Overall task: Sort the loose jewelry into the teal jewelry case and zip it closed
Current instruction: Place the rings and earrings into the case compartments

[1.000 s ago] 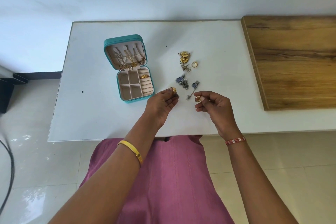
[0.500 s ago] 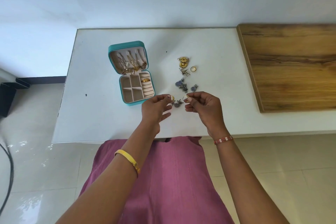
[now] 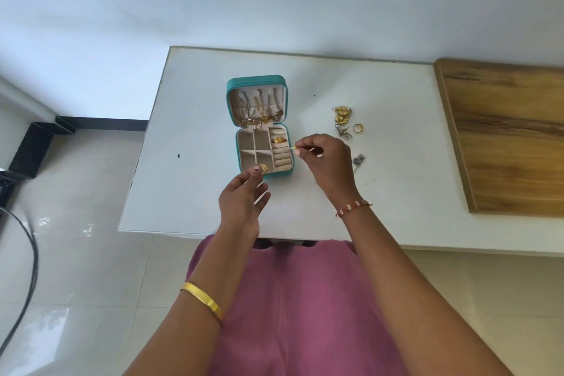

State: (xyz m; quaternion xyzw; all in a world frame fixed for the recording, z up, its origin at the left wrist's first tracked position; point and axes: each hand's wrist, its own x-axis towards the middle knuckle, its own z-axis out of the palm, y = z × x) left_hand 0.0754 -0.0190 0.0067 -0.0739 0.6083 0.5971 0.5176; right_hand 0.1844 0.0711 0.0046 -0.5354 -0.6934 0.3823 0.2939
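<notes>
The teal jewelry case [image 3: 291, 172] lies open on the white table [image 3: 189, 192], lid back, with gold chains hanging in the lid and a gold ring [image 3: 278, 140] in its ring rolls. My left hand [image 3: 244, 198] pinches a gold ring [image 3: 262, 168] just in front of the case's near edge. My right hand [image 3: 328, 159] pinches a small gold piece [image 3: 294, 148] beside the case's right edge. Loose on the table to the right lie gold flower earrings [image 3: 341, 114], a plain gold ring [image 3: 357, 128], a small metal charm [image 3: 343, 133] and a blue-grey earring [image 3: 358, 159].
A wooden board [image 3: 503, 137] covers the table's right end. A black cable [image 3: 27, 253] runs over the tiled floor at the left, near a dark stand [image 3: 33, 146]. The wall stands behind the table's far edge.
Both hands moved left from the loose pile to the case, each carrying a gold piece. The view has shifted so the case sits nearer the centre.
</notes>
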